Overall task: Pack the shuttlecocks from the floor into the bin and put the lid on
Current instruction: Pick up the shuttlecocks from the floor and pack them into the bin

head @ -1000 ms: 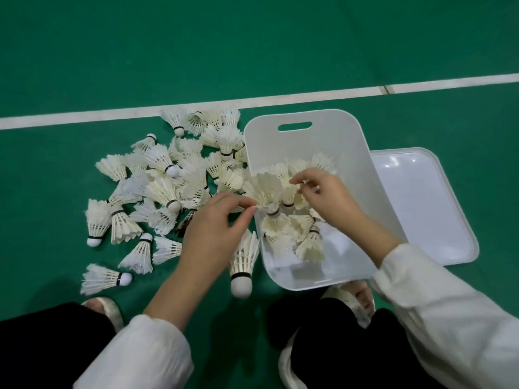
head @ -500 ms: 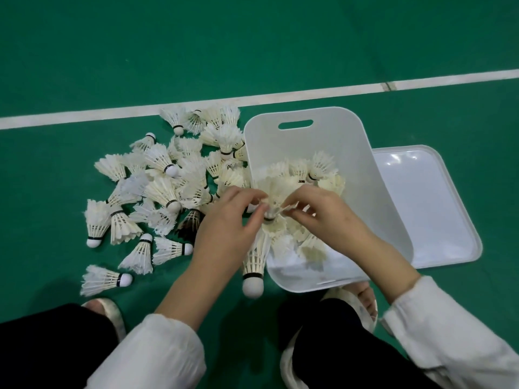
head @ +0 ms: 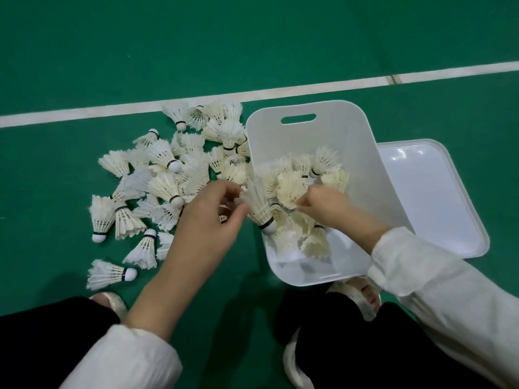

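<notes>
As one shuttlecock (head: 259,209) is pinched by its skirt in the left grip (head: 207,220) at the bin (head: 309,141) rim, the right grip (head: 323,204) is closed on feathers of the packed pile (head: 303,169). A cork-first release inside the wall is advised; a loose heap (head: 168,175) is seen on the floor (head: 252,51), the lid (head: 435,197) beside the bin.

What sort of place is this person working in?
Most likely an indoor badminton court: a green sports floor, a white line painted across it, and a heap of shuttlecocks beside a bin.
</notes>
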The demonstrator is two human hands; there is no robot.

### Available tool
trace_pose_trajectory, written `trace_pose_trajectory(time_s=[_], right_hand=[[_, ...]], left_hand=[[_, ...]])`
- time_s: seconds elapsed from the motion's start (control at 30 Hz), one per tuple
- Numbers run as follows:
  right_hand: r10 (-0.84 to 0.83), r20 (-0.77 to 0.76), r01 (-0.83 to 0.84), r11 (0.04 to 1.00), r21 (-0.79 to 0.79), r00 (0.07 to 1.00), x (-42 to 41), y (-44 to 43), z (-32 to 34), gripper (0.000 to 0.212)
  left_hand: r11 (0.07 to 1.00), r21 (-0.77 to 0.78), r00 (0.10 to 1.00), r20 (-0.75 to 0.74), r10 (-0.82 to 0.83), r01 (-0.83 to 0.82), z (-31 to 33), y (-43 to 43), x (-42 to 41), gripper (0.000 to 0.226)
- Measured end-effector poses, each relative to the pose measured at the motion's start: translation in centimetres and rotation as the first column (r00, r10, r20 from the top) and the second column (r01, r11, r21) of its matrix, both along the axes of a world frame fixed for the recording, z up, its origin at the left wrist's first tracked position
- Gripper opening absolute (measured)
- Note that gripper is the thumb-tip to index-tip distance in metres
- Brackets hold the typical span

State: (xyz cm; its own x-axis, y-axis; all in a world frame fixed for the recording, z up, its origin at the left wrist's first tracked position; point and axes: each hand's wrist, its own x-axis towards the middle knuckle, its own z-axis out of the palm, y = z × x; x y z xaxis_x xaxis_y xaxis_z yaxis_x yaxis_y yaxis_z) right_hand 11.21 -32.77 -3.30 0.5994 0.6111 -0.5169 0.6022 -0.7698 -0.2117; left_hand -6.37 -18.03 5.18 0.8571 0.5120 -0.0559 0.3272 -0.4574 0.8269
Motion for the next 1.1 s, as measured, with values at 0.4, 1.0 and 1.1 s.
trace_pose_trajectory(time_s=[0.4, 1.0, 1.1], right_hand=[[-0.137, -0.009, 0.128, 0.894, 0.429, 0.991, -1.2, -2.0, 6.0, 0.048], [-0.168, 0.114, 0.188, 0.962, -0.2, 0.979, 0.8, -7.5, 3.5, 0.035], [-0.086, 0.184, 0.133, 0.955, -0.263, 0.979, 0.4, -7.1, 1.8, 0.023]], left_hand=[[0.943, 0.283, 0.974, 0.09, -0.21, 0.177, -1.6, -1.3, 2.3, 0.005], [0.943, 0.097, 0.904, -0.333, -0.269, 0.317, -3.8, 1.7, 1.7, 0.012], [0.948, 0.084, 0.897, -0.36, -0.257, 0.306, -4.9, 2.6, 0.4, 0.01]])
